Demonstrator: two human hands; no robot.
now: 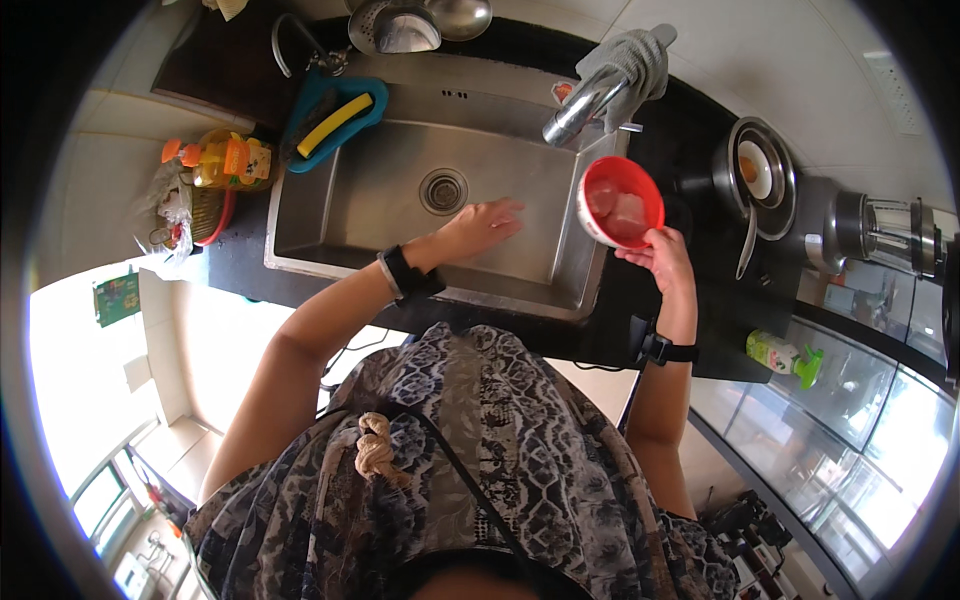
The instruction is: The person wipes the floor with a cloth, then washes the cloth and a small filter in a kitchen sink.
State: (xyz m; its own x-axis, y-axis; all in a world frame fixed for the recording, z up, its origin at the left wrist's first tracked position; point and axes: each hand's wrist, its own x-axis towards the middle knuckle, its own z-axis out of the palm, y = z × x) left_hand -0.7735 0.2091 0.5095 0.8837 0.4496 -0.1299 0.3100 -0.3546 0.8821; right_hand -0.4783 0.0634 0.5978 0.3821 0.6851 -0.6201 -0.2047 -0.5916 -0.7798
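My right hand (664,259) grips the rim of a bowl (652,180), red inside and white outside. Several pieces of pale pink raw meat (627,214) lie in it. The bowl is at the right rim of a stainless steel sink (491,161), below the faucet (562,124). Over the sink basin, my left hand (487,225) holds nothing; its fingers are apart and slightly blurred. A drain strainer (443,192) sits in the sink floor, beyond my left hand.
A blue sink caddy (382,94) with a yellow sponge (335,125) hangs at the sink's left corner. Orange-capped soap bottles (225,161) stand left of it. A grey cloth (641,64) drapes the faucet. Steel bowls (724,176), a blender (851,225) and a spray bottle (772,351) are at right.
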